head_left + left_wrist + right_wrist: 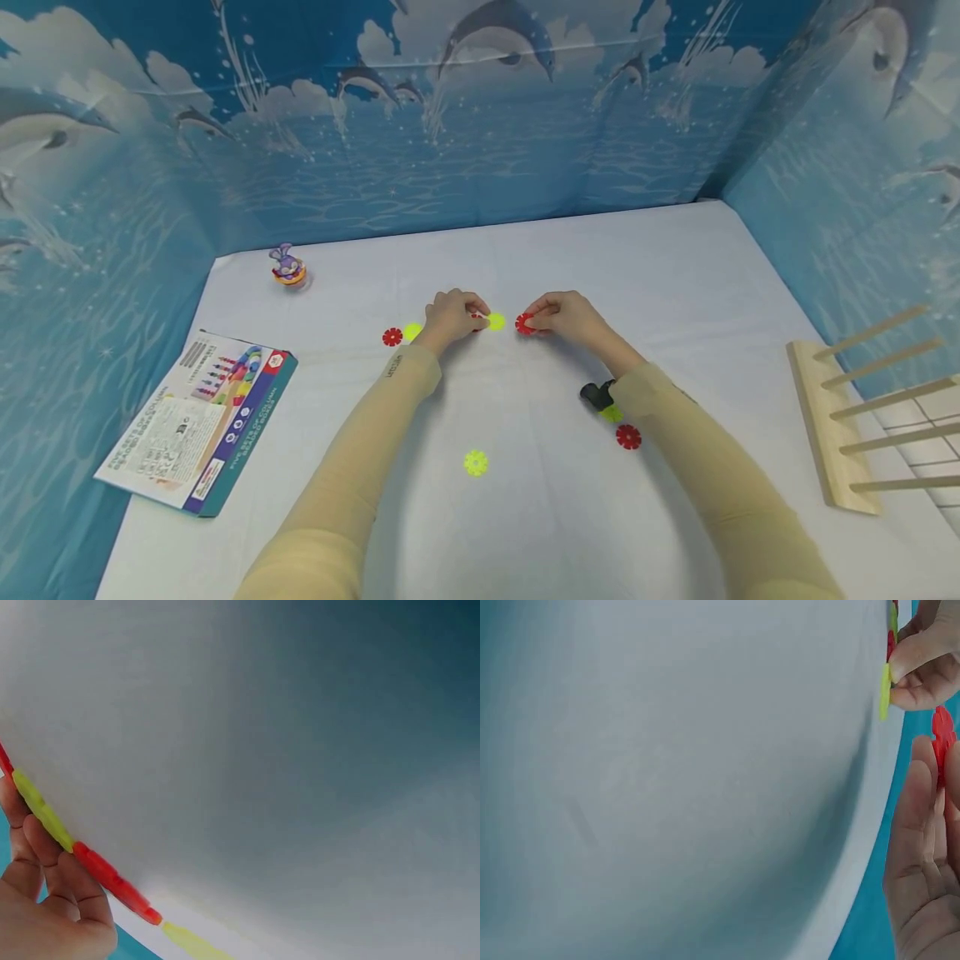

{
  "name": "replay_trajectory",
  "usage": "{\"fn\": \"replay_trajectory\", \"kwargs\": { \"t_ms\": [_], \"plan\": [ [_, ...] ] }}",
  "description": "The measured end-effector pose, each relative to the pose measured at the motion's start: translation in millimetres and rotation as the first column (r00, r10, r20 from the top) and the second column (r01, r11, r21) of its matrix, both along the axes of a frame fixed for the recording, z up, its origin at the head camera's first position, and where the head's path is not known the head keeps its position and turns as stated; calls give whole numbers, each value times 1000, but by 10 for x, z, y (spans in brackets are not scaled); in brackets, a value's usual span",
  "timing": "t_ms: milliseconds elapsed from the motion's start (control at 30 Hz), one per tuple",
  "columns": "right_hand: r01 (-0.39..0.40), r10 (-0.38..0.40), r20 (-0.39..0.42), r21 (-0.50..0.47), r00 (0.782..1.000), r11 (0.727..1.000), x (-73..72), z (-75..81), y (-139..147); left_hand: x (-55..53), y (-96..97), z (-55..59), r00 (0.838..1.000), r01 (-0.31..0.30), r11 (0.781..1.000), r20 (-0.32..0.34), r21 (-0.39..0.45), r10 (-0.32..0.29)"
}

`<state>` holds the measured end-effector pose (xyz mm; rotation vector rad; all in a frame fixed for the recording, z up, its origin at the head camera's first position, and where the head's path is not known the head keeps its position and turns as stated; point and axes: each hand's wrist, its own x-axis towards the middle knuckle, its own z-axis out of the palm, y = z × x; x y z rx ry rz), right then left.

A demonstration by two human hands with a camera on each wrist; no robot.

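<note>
My left hand (450, 318) pinches a red notched plastic disc (477, 316) between thumb and fingertips. That disc sits in a row: a yellow disc (497, 322) at its right, another yellow disc (412, 332) and a red end disc (392, 337) at its left. In the left wrist view, fingers lie along the edge-on yellow disc (45, 814) and red disc (116, 883). A short gap to the right, my right hand (570, 319) holds a separate red disc (524, 323) between thumb and fingers, its edge facing the row's yellow end.
A loose yellow disc (476, 462) lies nearer on the white table (540, 525). By the right sleeve are a black piece (596, 396), a yellow-green disc (611, 413) and a red disc (628, 437). Around them stand a box (202, 425), a rabbit toy (287, 267) and a wooden peg rack (832, 425).
</note>
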<state>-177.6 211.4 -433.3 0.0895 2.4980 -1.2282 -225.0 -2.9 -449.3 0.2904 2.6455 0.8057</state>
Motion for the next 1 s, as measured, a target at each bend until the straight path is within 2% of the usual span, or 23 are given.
{"fn": "replay_trajectory", "kwargs": {
  "t_ms": [267,433,667,1000],
  "plan": [
    [102,-102,45,3,994,995,-140,-96,-75,28,26,-39,1000,10,1000,11,9,-10],
    [113,-117,76,48,990,992,-198,-123,-115,36,31,-52,1000,3,1000,21,15,-3],
    [113,-118,16,173,993,978,-229,-112,-198,25,28,-26,1000,2,1000,19,10,-3],
    [110,-111,-10,193,994,975,-228,-88,-247,-3,11,-12,1000,-7,1000,17,-6,7]
  ]
}}
